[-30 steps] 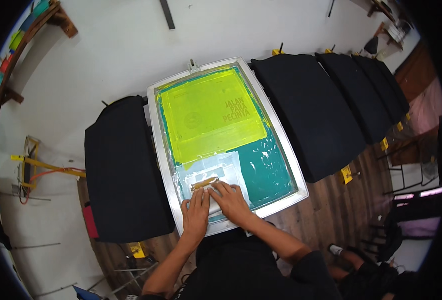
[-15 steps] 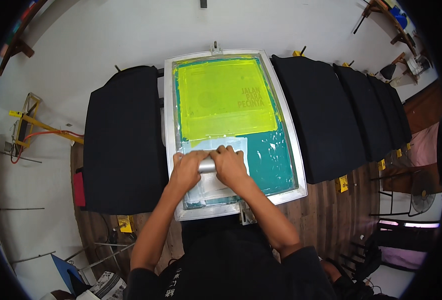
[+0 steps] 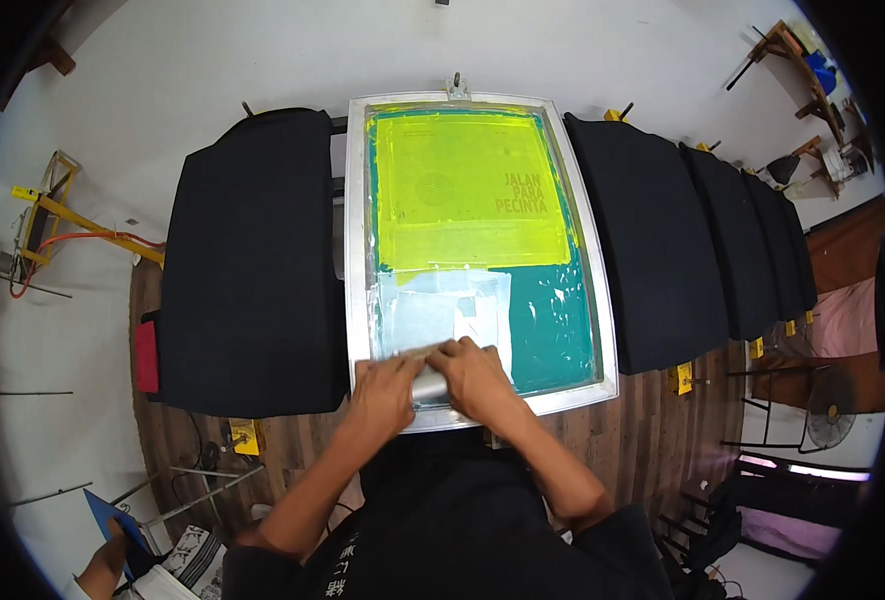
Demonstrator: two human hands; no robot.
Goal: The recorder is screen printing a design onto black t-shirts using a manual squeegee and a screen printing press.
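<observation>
White wall fills the far side of the scene, and a long wooden table (image 3: pixel 652 455) runs left to right beneath a row of black boards. One wide black board (image 3: pixel 252 265) lies to the left of a metal-framed printing screen (image 3: pixel 354 250), and several more black boards (image 3: pixel 652 250) fan out to its right. The screen's mesh is yellow over its far part and teal nearer, with a pale patch of white ink (image 3: pixel 432 315) at the near left. At the screen's near edge, both hands grip a squeegee (image 3: pixel 430 378). The left hand (image 3: pixel 384 395) curls its fingers over the squeegee's left end; the right hand (image 3: pixel 477 375) closes over its right end, the two hands just beside each other. A yellow frame (image 3: pixel 47 210) stands far left against the wall.
</observation>
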